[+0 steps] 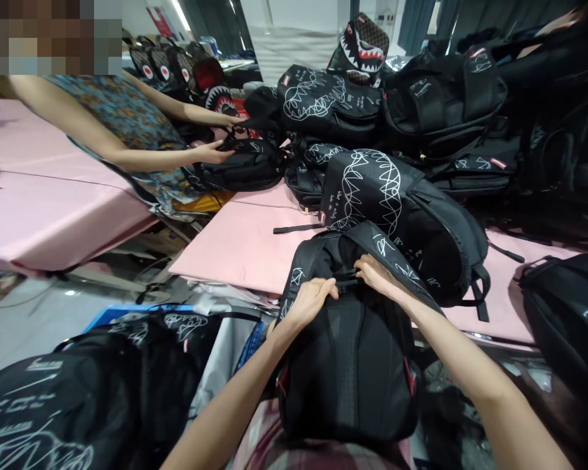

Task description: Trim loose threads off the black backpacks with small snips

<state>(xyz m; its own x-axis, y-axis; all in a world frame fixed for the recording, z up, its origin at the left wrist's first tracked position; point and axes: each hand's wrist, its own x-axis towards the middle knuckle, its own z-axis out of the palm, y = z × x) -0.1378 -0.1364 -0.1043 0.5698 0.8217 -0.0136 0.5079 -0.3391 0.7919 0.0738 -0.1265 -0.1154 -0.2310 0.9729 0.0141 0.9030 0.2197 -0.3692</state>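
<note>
A black backpack (347,378) leans against the front edge of the pink table, its padded back panel facing me. Its shoulder straps, marked with white scribbles, are thrown over the top toward the table. My left hand (314,297) is closed at the top of the panel, pinching a thin black strap (347,282). A little higher and to the right, my right hand (372,273) also has its fingers closed on the strap's other end. Exactly what the fingertips grip is partly hidden. Just beyond lies another black backpack (362,189) with white zigzag drawings.
More black backpacks (323,101) are piled across the pink table (245,251). Several stand in a blue-edged container (108,316) at lower left. Another bag (563,307) sits at right. Across the table, a co-worker's hands (218,151) handle a black bag (245,166).
</note>
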